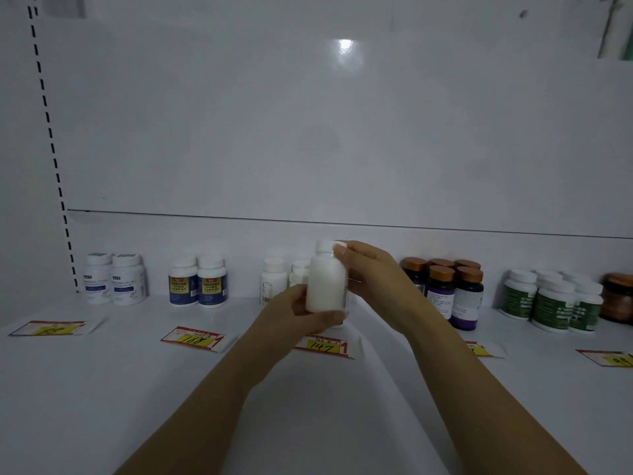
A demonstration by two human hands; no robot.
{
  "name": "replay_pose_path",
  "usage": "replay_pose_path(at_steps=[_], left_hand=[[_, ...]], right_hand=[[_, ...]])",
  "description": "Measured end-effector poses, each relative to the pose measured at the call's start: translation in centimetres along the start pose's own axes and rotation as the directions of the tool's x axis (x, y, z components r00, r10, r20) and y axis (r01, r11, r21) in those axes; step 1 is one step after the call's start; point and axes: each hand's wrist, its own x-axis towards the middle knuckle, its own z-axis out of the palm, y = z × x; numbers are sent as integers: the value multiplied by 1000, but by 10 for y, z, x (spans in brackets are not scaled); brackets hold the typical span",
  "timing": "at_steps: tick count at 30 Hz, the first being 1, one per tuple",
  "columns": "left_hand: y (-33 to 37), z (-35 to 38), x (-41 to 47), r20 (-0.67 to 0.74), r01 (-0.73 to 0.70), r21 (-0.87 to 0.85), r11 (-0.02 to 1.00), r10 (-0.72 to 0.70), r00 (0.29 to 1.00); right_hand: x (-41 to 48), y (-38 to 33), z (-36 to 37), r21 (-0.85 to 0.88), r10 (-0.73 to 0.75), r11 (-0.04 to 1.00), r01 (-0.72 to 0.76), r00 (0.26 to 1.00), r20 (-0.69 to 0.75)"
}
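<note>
Left hand (301, 311) gripping low, right hand (371, 269) pinching high, both arms outstretched

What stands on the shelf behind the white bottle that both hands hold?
Behind the white bottle, other white-capped bottles stand on the shelf, showing at its left. The bottle and the right hand cover whatever stands directly behind.

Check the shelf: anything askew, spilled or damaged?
No spill or damage shows. Only tag 168 and tag 147 look off: they lie loose on the shelf, each skewed differently. The standing bottles are upright; the left hand and right hand hold a white bottle.
</note>
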Motion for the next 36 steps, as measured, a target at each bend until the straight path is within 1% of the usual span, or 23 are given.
replay_pose_path(at_steps=[1,2,4,5,6,8,10,12,14,16,18,20,22,24,25,26,29,30,33,36], left_hand=[[-1,1,0,-34,-17,18,1000,18,999],[-2,1,1,-83,-37,61,997,42,996],[-4,3,2,-177,-66,170,983,96,979],[-5,3,2,-206,-74,204,976,117,972],[-6,3,3,-214,-77,213,974,123,969],[-6,1,4,-181,-65,145,987,91,979],[-3,0,1,-90,-22,47,999,27,996],[-1,-1,0,-28,1,45,999,0,1000],[-1,-1,0,-87,-10,100,995,19,996],[-2,1,1,-175,-33,183,983,65,982],[-4,2,2,-196,-45,234,971,93,976],[-4,1,2,-150,-35,158,987,58,987],[-1,1,0,-62,5,64,998,-1,998],[1,0,-1,-7,15,84,996,-14,1000],[1,0,-2,-7,6,95,995,-5,1000],[2,0,-2,-21,-2,99,995,5,1000],[-1,0,-1,-98,-31,110,993,42,994],[-1,-1,0,-114,-39,122,992,53,992],[-2,0,0,-108,-53,149,987,69,992],[-2,0,-1,-95,-63,150,987,78,992]], right_hand=[[0,0,2,12,-4,1000,4,1000,7],[0,0,5,-16,-9,1000,9,1000,-2],[0,3,10,-157,-38,987,29,998,-53],[1,5,11,-200,-52,979,35,996,-77],[1,5,11,-200,-57,979,38,994,-94],[1,6,7,-125,-54,991,43,995,-89],[2,4,3,-26,-29,999,27,998,-53],[4,5,2,58,1,998,-1,1000,3],[4,7,5,47,4,999,-6,1000,29],[3,8,9,-61,-29,998,29,1000,6],[3,10,11,-117,-58,992,55,998,-15],[2,9,8,-91,-59,994,57,998,-19],[2,8,2,-9,-40,999,40,999,-7],[3,7,-3,109,-1,994,-2,1000,29],[3,7,-3,141,16,990,-23,999,47],[4,8,-1,136,28,990,-35,998,53],[6,11,2,-26,16,1000,-15,1000,17],[7,11,2,-51,10,999,-10,1000,1],[6,10,-2,-10,36,999,-36,999,-13],[6,10,-2,-36,54,998,-54,998,-20]])
